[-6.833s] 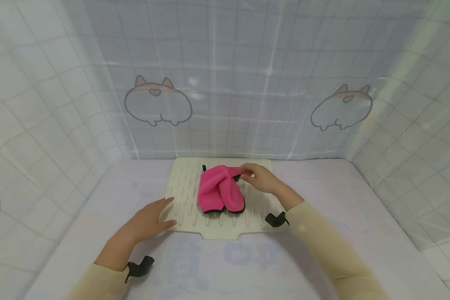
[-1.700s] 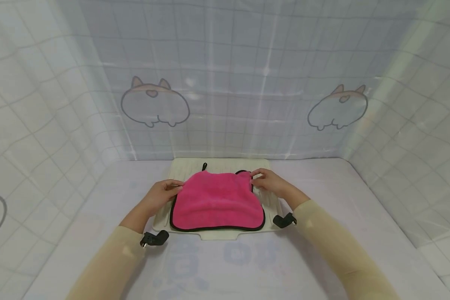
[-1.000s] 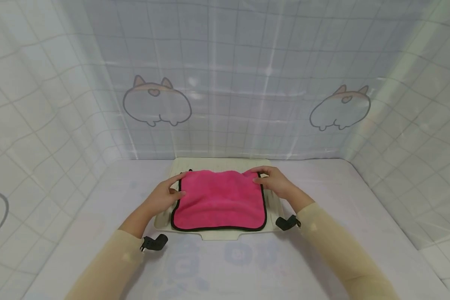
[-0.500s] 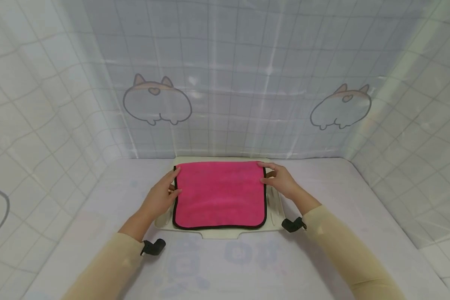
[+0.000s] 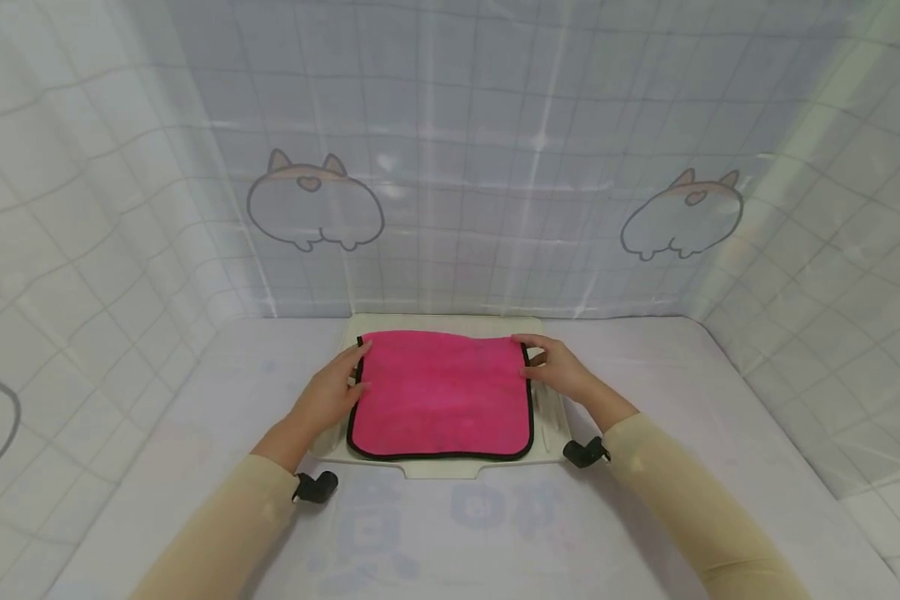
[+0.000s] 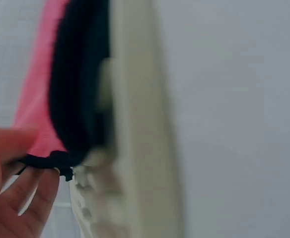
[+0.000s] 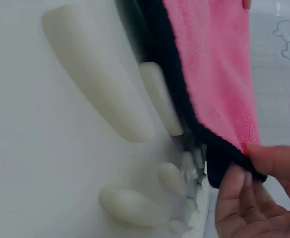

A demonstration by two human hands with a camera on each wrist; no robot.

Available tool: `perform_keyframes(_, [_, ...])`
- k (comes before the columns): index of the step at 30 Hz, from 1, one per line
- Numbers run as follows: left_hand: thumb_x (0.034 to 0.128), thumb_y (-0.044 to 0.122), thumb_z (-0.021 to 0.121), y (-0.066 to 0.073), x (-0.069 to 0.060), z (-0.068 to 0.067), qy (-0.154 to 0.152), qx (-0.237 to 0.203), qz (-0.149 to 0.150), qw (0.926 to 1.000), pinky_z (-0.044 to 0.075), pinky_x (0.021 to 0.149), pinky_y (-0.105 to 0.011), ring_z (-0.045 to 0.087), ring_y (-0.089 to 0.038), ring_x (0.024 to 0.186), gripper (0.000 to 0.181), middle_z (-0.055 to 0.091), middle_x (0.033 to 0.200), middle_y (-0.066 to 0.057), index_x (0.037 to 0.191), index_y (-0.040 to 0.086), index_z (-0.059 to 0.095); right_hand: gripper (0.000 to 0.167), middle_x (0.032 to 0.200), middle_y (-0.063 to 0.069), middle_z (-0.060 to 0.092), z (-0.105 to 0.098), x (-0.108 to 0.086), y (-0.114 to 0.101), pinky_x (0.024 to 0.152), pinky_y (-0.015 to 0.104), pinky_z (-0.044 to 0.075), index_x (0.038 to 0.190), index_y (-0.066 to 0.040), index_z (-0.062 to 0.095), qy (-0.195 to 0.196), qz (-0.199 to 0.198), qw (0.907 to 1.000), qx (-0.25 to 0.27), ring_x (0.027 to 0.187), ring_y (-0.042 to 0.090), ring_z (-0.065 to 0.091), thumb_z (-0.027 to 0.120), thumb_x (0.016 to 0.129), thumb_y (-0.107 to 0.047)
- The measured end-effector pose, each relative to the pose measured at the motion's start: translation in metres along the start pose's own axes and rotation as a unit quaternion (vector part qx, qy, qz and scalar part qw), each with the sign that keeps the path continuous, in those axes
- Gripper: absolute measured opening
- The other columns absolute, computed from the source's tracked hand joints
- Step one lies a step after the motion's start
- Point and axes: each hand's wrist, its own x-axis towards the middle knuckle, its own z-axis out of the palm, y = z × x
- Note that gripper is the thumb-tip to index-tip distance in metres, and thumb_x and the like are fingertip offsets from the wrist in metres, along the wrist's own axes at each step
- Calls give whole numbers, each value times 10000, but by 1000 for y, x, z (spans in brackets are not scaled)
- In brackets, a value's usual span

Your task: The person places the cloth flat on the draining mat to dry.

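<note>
A pink plush towel with black edging is spread over a cream ridged board. My left hand pinches its far left corner. At the far right corner my right hand does the same, and the edge between them sags slightly. In the left wrist view, thumb and fingers of the left hand close on the black trim of the towel. The right wrist view has the towel lifted off the board's ridges, its corner between the thumb and fingers of the right hand.
The board lies on a pale patterned tabletop, against a grid-patterned back wall with cartoon animals. Similar sheeting forms side walls at left and right. Small black devices are strapped to both sleeves.
The towel was bunched up on the board with only the right hand at it. Both hands have since drawn it out flat. In the last half second its far edge has come slightly nearer.
</note>
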Motion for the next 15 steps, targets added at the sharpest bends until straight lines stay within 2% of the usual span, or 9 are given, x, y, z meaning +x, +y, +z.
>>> perform_keyframes(4, [1006, 152, 616, -2, 10, -2, -76, -924, -281, 9953, 531, 917, -508, 584, -404, 1199, 618, 501, 1424, -262, 1545, 30, 337, 573, 1358, 217, 535, 2, 6, -1, 804, 321, 552, 1494, -103, 467, -96, 220, 9994, 237, 1033, 252, 650, 673, 960, -76])
perform_keyframes(6, [1031, 191, 578, -2, 16, -3, -21, -1163, -403, 9924, 514, 939, -526, 577, -409, 1210, 581, 531, 1392, -270, 1540, 34, 346, 551, 1309, 224, 563, 1, 11, -1, 798, 326, 540, 1502, -87, 449, -68, 364, 9983, 454, 946, 215, 636, 644, 988, -117])
perform_keyframes(10, [1057, 253, 532, 0, 28, -4, 129, -1235, -647, 9902, 496, 953, -526, 582, -395, 1196, 528, 556, 1368, -262, 1527, 64, 383, 515, 1288, 223, 580, 1, 19, -2, 805, 367, 504, 1505, -37, 425, -44, 607, 9938, 935, 825, 201, 533, 581, 1032, -169])
perform_keyframes(15, [1044, 212, 562, 3, 38, -1, 435, -975, -758, 9914, 518, 882, -484, 602, -363, 1124, 442, 603, 1255, -224, 1454, 61, 498, 458, 1313, 207, 574, 3, 24, -4, 893, 388, 519, 1440, 13, 502, -28, 705, 9928, 963, 987, 201, 591, 597, 1020, -143])
